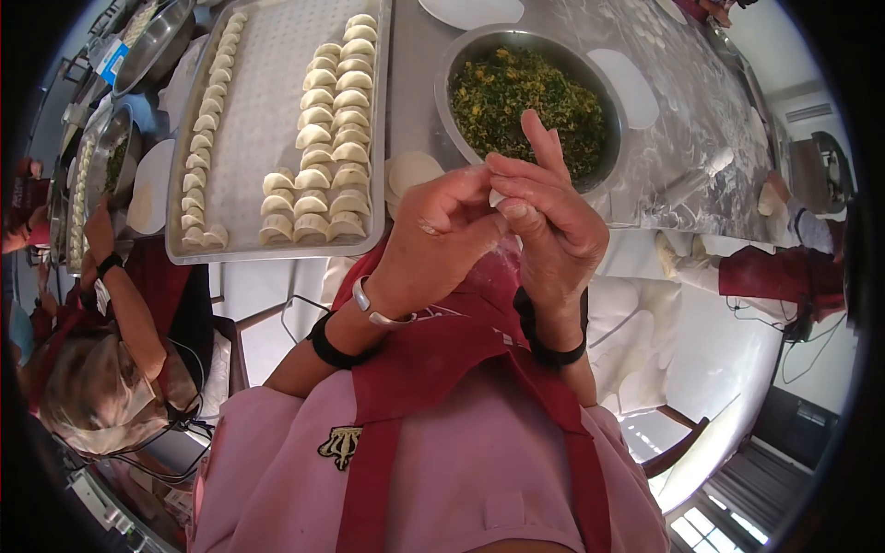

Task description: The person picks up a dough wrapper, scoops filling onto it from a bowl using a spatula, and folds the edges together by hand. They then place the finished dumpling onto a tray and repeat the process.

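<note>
Left hand (441, 230): I read it curled, fingertips pinching the dumpling (498, 198).
Right hand (553, 217): pinching the same dumpling, index finger raised.
Dumpling: mostly hidden between both hands, in front of the bowl (442, 83) of green filling (525, 101).
Tray (267, 111): left of the bowl, holding rows of folded dumplings.

Left hand (441, 230) and right hand (553, 226) pinch a dumpling (498, 197).

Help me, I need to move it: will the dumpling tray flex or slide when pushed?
The metal tray looks rigid, so it likely slides without flexing on the steel table. Its raw dumplings seem soft, probably denting or toppling if jolted.
</note>
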The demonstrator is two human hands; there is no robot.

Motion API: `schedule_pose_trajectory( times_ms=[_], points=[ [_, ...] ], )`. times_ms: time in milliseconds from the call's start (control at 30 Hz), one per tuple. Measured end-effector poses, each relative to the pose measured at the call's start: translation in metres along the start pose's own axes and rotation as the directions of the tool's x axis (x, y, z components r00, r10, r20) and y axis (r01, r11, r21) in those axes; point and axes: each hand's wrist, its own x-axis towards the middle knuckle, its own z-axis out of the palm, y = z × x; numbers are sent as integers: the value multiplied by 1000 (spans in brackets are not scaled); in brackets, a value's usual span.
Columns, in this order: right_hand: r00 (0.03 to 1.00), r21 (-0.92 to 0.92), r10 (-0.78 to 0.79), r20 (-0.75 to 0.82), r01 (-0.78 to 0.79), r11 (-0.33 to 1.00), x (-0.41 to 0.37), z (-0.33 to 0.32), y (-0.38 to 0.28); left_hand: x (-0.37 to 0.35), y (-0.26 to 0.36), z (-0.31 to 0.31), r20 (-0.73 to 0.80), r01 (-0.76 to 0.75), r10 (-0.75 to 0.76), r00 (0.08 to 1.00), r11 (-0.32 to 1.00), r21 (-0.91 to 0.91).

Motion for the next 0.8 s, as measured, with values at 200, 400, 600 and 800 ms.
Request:
schedule_pose_trajectory(
  times_ms=[200,400,600,800],
  points=[
    [993,-32,48,-107,-52,998,6,15,-13,1,0,2,-88,57,-69,994,990,-130],
    [1000,-74,12,-1,-12,997,0,3,-5,-7,-7,0,57,47,-18,998,831,-554],
    [998,-197,-50,-32,43,979,9,8,-10,-1,-6,-7,127,175,-122,984,641,-747],
    [998,-250,-44,51,56,967,8,1,0,-1,-11,-4,129,167,-108,986,717,-677]
  ],
)
